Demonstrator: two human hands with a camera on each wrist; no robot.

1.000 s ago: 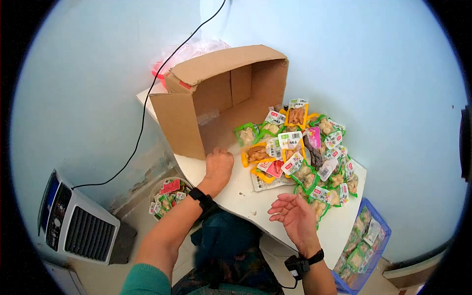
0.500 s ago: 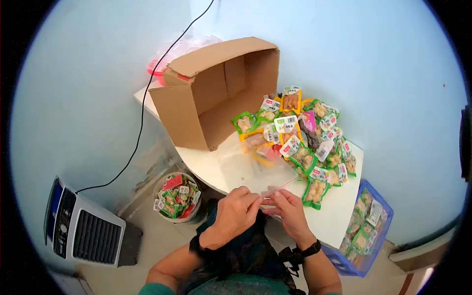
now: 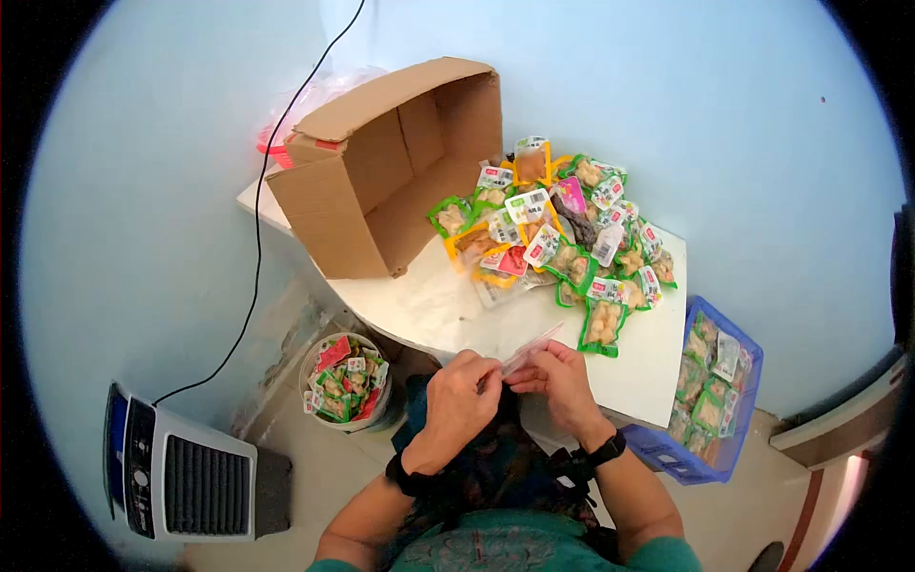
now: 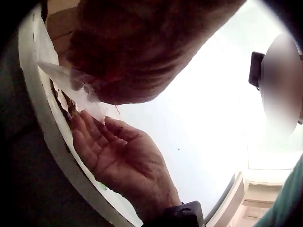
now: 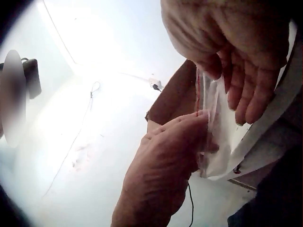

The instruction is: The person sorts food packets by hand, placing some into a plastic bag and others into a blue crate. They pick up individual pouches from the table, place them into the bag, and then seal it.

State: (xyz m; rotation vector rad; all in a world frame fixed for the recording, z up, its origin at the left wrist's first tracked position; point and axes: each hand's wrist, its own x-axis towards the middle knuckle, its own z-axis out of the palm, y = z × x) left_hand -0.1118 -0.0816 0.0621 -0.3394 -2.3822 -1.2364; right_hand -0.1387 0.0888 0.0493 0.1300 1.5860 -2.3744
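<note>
A clear plastic bag [image 3: 529, 355] with a thin red line along its edge, seen in the right wrist view, is between both hands above the table's front edge. My left hand [image 3: 457, 405] pinches one side of the bag [image 5: 215, 137] with thumb and fingers. At the other side, my right hand [image 3: 564, 386] pinches it between thumb and fingers, which look fairly straight in the left wrist view. The bag [image 4: 78, 92] looks flat, with no packet visible inside. Beyond the hands, a heap of sealed food packets [image 3: 574, 262] lies on the white table [image 3: 419, 310].
An open cardboard box [image 3: 329, 214] lies on its side at the table's back left. Below stand a bucket [image 3: 389, 410] of packets and an air cooler [image 3: 205, 486]. A blue basket [image 3: 739, 439] of packets is at right. A black cable [image 3: 255, 248] hangs at left.
My left hand has come from beside the box to meet my right hand, and both now hold the bag. The bag has moved closer to my body, and the head view has shifted.
</note>
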